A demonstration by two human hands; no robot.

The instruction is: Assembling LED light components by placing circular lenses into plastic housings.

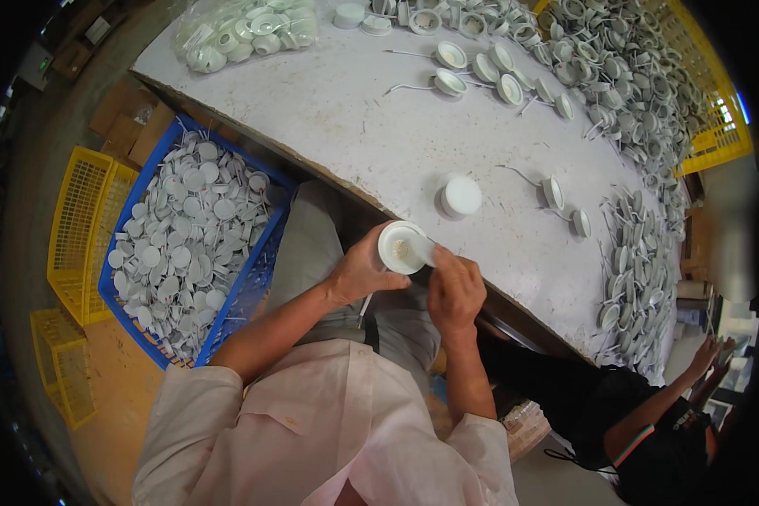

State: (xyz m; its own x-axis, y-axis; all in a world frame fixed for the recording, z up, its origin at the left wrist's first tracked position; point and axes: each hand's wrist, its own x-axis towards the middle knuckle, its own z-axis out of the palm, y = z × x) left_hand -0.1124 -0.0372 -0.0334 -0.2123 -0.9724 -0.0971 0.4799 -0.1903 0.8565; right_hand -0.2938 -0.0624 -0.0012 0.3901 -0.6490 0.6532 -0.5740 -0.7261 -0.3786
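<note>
My left hand (358, 271) is closed around a round white downlight housing (393, 244) just off the table's near edge. Inside its open face shows a pale round plate with small yellowish dots, and a white wire (365, 310) hangs beneath. Between the fingers of my right hand (457, 291) is a thin white disc (424, 248), which overlaps the housing's right rim. Whether the disc touches the housing I cannot tell. A short stack of white discs (461, 196) stands on the table just beyond my hands.
The white table (312, 126) bears several loose downlights (553, 192) and large heaps (637, 261) to the right and far side. A clear bag of white round parts (249, 34) lies far left. Left of me is a full blue crate (114, 291). A co-worker (649, 422) sits at right.
</note>
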